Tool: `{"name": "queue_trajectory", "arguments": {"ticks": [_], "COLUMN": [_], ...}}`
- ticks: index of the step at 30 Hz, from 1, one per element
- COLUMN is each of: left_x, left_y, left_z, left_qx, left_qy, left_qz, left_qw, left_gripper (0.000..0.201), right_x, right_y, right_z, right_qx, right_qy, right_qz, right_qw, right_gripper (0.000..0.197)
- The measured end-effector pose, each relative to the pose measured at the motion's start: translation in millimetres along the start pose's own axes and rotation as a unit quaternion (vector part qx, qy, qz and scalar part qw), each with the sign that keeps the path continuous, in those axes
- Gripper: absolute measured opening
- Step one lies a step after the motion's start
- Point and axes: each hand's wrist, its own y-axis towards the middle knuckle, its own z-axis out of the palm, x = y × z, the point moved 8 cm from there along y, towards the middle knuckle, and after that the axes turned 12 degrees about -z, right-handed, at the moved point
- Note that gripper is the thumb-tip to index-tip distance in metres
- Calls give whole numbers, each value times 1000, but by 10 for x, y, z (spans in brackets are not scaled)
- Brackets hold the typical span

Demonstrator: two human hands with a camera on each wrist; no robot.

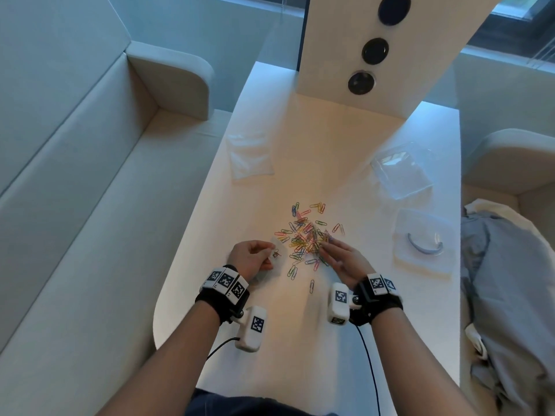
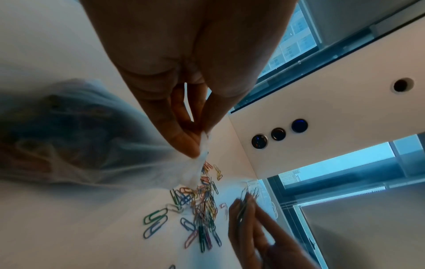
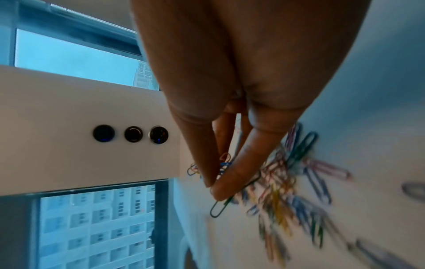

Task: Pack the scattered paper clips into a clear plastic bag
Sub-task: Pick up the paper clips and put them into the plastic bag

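Several coloured paper clips [image 1: 306, 235] lie in a loose pile on the white table [image 1: 270, 319]. My left hand [image 1: 270, 256] is just left of the pile and pinches the mouth edge of a small clear plastic bag [image 1: 277, 259]. In the left wrist view the left hand [image 2: 197, 143] holds the clear bag [image 2: 80, 136], which bulges with a few clips inside. My right hand [image 1: 326, 246] reaches into the pile's near right side. In the right wrist view the right hand [image 3: 214, 185] pinches a few clips, a green paper clip [image 3: 220, 205] sticking out below the fingertips.
A second clear bag [image 1: 250, 157] lies at the far left of the table. A clear plastic box [image 1: 402, 169] and its lid [image 1: 420, 241] sit at the right. A white panel with three round buttons [image 1: 360, 55] stands at the back. Grey clothing [image 1: 510, 295] lies on the right seat.
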Motion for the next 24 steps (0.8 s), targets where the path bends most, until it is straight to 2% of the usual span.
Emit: {"name": "queue_trajectory", "arguments": {"ticks": [3, 6, 8, 10, 11, 14, 17, 20, 24], "left_x": [5, 46, 57, 19, 12, 26, 38, 45, -15], "left_y": [-5, -1, -6, -46, -59, -66, -79, -69, -109], "left_z": [122, 195, 219, 220, 226, 239, 253, 239, 198], "left_qx": [-7, -7, -6, -9, -7, 0, 4, 6, 11], "left_qy": [43, 70, 73, 63, 60, 64, 61, 58, 68], "left_qz": [5, 12, 13, 18, 17, 17, 19, 28, 44], "left_qw": [999, 997, 997, 998, 998, 998, 998, 998, 997], "left_gripper": [13, 14, 15, 17, 19, 22, 21, 21, 16], "right_x": [-107, -250, -364, -455, -469, -407, -303, -257, -257], "right_y": [-111, -198, -213, -170, -141, -118, -143, -164, -219], "right_z": [281, 528, 615, 569, 526, 545, 653, 736, 809], "right_qx": [56, 93, 98, 83, 77, 96, 123, 148, 208], "right_qy": [47, 35, -29, -155, -236, -451, -551, -584, -588], "right_qz": [15, 17, 9, -21, -47, -109, -146, -171, -170], "right_qw": [997, 995, 995, 984, 967, 881, 813, 779, 763], "right_gripper": [30, 16, 11, 12, 12, 16, 17, 8, 10]}}
